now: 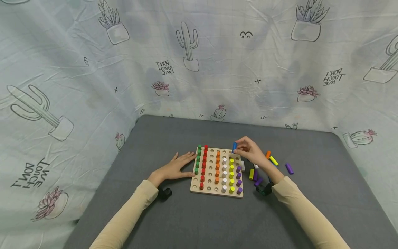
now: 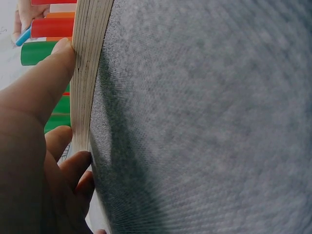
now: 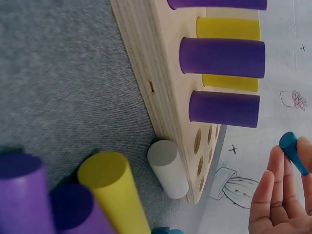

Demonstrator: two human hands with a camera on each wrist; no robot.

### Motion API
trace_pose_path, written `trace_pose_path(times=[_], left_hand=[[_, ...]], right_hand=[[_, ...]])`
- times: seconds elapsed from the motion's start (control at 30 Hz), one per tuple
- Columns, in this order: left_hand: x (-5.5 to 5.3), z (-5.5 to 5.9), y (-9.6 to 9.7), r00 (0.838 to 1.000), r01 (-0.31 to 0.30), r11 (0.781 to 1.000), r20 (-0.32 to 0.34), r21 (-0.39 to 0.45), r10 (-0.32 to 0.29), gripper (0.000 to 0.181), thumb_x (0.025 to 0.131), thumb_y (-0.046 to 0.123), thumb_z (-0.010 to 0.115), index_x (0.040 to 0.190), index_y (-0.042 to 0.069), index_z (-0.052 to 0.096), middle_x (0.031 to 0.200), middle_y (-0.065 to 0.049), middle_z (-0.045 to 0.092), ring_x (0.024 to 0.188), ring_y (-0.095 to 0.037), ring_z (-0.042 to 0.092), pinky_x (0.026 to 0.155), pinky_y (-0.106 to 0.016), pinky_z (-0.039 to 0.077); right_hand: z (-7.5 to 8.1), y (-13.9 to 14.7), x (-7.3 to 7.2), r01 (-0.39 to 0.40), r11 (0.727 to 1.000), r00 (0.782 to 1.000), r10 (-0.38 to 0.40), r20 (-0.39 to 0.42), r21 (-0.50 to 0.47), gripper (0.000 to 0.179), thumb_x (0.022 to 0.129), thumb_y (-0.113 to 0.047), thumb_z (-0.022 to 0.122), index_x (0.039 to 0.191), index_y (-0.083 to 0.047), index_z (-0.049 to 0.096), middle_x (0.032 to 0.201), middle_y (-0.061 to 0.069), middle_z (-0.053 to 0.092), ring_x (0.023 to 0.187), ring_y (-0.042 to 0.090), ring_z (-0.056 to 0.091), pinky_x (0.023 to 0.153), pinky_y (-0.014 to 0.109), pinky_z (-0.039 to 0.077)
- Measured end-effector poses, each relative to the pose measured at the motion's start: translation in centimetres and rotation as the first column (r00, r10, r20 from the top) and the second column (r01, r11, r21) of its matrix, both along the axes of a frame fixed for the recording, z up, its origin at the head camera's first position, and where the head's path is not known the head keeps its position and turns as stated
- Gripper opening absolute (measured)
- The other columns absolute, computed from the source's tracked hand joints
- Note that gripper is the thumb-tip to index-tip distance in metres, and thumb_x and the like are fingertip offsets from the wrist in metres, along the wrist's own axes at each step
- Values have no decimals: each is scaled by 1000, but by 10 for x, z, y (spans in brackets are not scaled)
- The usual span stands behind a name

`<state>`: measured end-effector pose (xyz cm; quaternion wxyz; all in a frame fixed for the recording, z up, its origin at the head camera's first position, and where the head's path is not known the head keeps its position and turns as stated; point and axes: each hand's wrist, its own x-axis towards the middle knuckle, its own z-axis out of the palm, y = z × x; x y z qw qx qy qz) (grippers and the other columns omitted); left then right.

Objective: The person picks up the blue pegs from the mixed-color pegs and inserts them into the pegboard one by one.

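The right hand (image 1: 251,152) pinched the blue peg (image 1: 234,147), presumably light, rigid and best held near its top, while the outspread left hand (image 1: 174,169) touched the pegboard (image 1: 213,170).

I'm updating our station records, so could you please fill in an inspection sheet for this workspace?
Surface: grey tabletop, dark cloth-like texture.
Job's things: pegboard, partly filled with coloured standing pegs; blue peg near its far right corner.
Clutter: loose pegs right of the pegboard.
Left grip: fingers spread, touching the pegboard's left side.
Right grip: pinching the blue peg.
Cables: nothing seen.
Surroundings: cactus-print cloth behind the tabletop.
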<state>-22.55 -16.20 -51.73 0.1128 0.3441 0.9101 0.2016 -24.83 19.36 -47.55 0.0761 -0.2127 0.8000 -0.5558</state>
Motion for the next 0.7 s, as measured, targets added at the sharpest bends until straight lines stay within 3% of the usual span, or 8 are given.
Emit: trace_pose_path(times=[0.37,0.6,0.7], left_hand=[[-1,0,1,1000,-9,1000,3,8,9,80,80,62,43,142,26,8,147,1,10,135,-19,7,106,-51,-4],[2,1,2,1000,-11,1000,12,7,11,80,80,63,42,142,27,8,147,2,9,135,-18,6,106,-51,-5],[3,1,2,1000,-15,1000,20,3,15,80,79,64,42,142,27,7,147,3,9,135,-17,5,106,-50,-6]], right_hand=[[5,-13,-10,-40,999,999,41,-16,25,30,84,-17,59,108,-7,46,97,12,57,85,16,59,73,48,48],[28,-28,0,-55,998,998,55,5,26,27,84,-4,56,107,6,45,96,23,54,87,37,56,73,56,45],[30,-31,0,-43,999,999,43,9,27,27,84,-4,56,107,7,45,97,24,53,88,38,55,74,55,45]])
